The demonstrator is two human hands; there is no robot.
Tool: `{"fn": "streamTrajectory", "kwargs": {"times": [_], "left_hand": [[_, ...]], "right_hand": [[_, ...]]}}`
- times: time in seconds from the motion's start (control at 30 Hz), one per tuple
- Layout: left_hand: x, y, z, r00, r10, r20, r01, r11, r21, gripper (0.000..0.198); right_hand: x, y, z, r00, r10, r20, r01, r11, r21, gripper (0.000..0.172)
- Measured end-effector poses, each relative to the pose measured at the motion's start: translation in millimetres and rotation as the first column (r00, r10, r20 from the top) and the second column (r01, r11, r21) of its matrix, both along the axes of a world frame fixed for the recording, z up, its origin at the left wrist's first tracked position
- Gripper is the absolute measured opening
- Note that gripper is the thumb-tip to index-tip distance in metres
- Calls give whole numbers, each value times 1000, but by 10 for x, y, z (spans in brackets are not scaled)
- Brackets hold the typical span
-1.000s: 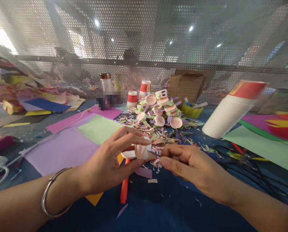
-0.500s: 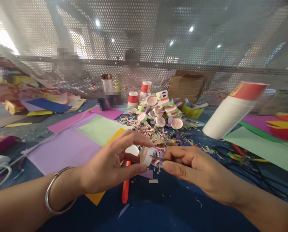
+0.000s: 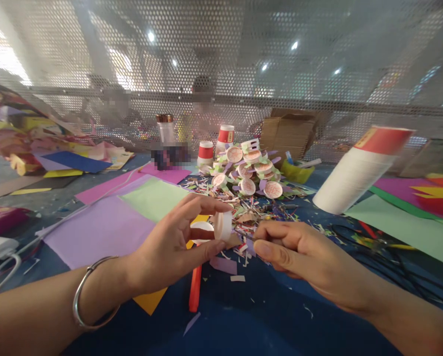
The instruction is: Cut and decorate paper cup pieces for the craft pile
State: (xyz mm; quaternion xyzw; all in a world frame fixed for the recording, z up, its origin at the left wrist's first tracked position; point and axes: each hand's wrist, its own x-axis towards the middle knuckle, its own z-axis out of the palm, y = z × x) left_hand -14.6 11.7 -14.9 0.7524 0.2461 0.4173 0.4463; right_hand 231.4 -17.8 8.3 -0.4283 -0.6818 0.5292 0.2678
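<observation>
Between the thumb and fingers of my left hand (image 3: pixel 176 240) is a cut-off paper cup base (image 3: pixel 223 226), white and ring-shaped, held on its side. A silver bangle circles that wrist. My right hand (image 3: pixel 291 249) is closed around a thin pointed metal tool (image 3: pixel 246 236); most of it is hidden in the fingers, so its kind is unclear. The tool's tip points left, a little apart from the cup base. Behind the left fingers lies a white paper disc (image 3: pixel 202 231). Below it, a red-orange marker-like stick (image 3: pixel 195 291) lies on the blue table (image 3: pixel 266 321).
Decorated cup bases (image 3: pixel 247 173) form a pile at the back, among paper scraps (image 3: pixel 239 198). A tilted stack of paper cups (image 3: pixel 358 173) leans at right. Purple paper (image 3: pixel 98 230) spreads left; black cables (image 3: pixel 377 262) lie right. Behind stands a perforated metal screen (image 3: pixel 221 54).
My left hand has raised and turned the cup base slightly. The tool's tip, close against the cup base before, has drawn away to the right with my right hand.
</observation>
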Motion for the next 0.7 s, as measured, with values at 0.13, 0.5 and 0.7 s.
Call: {"fn": "streamTrajectory", "kwargs": {"times": [0.13, 0.5, 0.7], "left_hand": [[4, 1, -6, 1000, 6, 22, -6, 1000, -11, 37], [22, 11, -44, 1000, 30, 6, -30, 999, 19, 40], [26, 7, -26, 1000, 26, 0, -26, 999, 32, 39]], "right_hand": [[-25, -14, 21, 999, 7, 43, -9, 999, 32, 43], [-59, -69, 29, 998, 13, 60, -15, 1000, 28, 33], [-98, -59, 60, 1000, 4, 29, -6, 999, 46, 21]]}}
